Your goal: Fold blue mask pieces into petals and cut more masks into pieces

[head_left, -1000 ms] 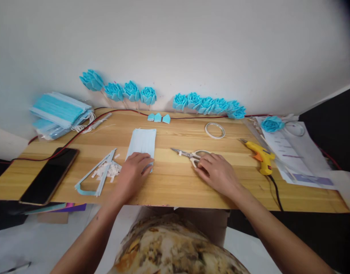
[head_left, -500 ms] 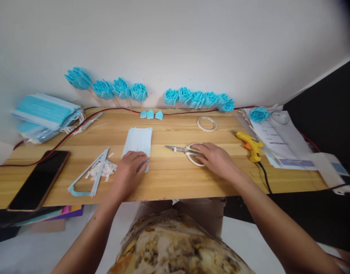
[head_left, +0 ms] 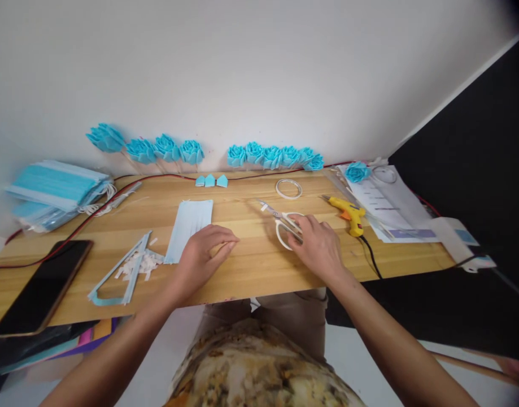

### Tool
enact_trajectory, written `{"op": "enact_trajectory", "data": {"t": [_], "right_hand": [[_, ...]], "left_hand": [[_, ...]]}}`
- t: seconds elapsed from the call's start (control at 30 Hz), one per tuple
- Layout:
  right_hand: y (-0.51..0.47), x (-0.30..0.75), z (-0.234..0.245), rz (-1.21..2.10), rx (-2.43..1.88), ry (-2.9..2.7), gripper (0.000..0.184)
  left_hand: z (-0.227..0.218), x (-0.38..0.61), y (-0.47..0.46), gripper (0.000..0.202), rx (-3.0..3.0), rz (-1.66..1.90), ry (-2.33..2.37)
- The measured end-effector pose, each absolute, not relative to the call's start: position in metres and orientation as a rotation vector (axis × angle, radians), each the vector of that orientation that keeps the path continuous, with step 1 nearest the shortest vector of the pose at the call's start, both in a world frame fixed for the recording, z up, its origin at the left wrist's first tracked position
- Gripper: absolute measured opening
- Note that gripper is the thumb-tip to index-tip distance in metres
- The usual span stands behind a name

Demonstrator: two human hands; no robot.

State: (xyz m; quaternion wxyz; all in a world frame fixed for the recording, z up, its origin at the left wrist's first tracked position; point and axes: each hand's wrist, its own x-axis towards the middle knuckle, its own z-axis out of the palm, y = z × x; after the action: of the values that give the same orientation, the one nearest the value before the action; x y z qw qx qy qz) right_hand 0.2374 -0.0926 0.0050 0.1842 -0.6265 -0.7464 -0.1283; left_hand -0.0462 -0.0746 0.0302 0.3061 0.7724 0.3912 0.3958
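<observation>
My right hand (head_left: 321,246) grips the white handles of a pair of scissors (head_left: 284,219). Their blades point to the far left and stand slightly apart, and a small white scrap (head_left: 265,207) clings to them. A shadow on the wood beside the blades suggests they are raised a little. My left hand (head_left: 204,254) hovers at the near right corner of a pale blue face mask (head_left: 189,223), covering part of it. Its fingers are loosely curved, thumb tip close to the fingertips, with nothing visible between them. Three small blue cut petals (head_left: 210,181) lie behind the mask.
A yellow glue gun (head_left: 348,215) and papers (head_left: 382,203) lie at right, a tape roll (head_left: 288,196) behind the scissors. Blue flowers (head_left: 191,151) lean on the wall. At left are packed masks (head_left: 58,186), a phone (head_left: 43,288), cut strips (head_left: 134,277), white scraps (head_left: 143,263) and a red-black cable (head_left: 87,216).
My right hand has lifted and turned the scissors, so the blades angle further away. My left hand has come off the mask and moved right. The whole view has shifted slightly.
</observation>
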Motion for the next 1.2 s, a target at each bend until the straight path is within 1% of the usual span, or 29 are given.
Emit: {"op": "enact_trajectory", "data": {"t": [0.1,0.17,0.23,0.3,0.37,0.47,0.53,0.67,0.83,0.9,1.1,1.2], "right_hand": [[-0.098,0.232,0.005,-0.235,-1.827,-1.990,0.034],[-0.103,0.223,0.006,-0.157,-1.781,-1.950,0.034],[-0.106,0.212,0.008,-0.119,-1.741,-1.937,0.032],[-0.108,0.204,0.009,-0.106,-1.705,-1.945,0.031],[-0.108,0.201,0.011,-0.059,-1.641,-1.956,0.028],[-0.107,0.206,0.018,0.084,-1.525,-1.909,0.023],[-0.106,0.210,0.022,0.119,-1.457,-1.851,0.019],[-0.101,0.210,0.022,0.030,-1.326,-1.790,0.016],[-0.097,0.199,0.009,-0.149,-1.314,-1.947,0.031],[-0.095,0.198,0.004,-0.253,-1.336,-2.042,0.034],[-0.087,0.213,-0.004,-0.490,-1.332,-2.219,0.032],[-0.085,0.221,0.002,-0.465,-1.349,-2.202,0.032]], "left_hand": [[0.026,-0.021,-0.069,0.020,1.736,0.852,1.000],[0.019,-0.001,-0.064,0.029,1.446,0.749,0.978],[0.012,0.019,-0.057,0.033,1.185,0.739,0.878],[0.007,0.035,-0.048,0.029,1.036,0.785,0.782],[0.006,0.043,-0.040,0.028,0.973,0.831,0.769],[0.008,0.044,-0.032,0.034,0.990,0.785,0.727],[0.012,0.040,-0.028,0.037,1.021,0.763,0.672],[0.019,0.034,-0.026,0.035,1.096,0.802,0.700],[0.020,0.030,-0.024,0.027,1.232,0.845,0.804],[0.021,0.028,-0.023,0.024,1.297,0.834,0.870],[0.019,0.025,-0.018,0.026,1.423,0.768,1.006],[0.015,0.026,-0.018,0.025,1.428,0.705,1.067]]}}
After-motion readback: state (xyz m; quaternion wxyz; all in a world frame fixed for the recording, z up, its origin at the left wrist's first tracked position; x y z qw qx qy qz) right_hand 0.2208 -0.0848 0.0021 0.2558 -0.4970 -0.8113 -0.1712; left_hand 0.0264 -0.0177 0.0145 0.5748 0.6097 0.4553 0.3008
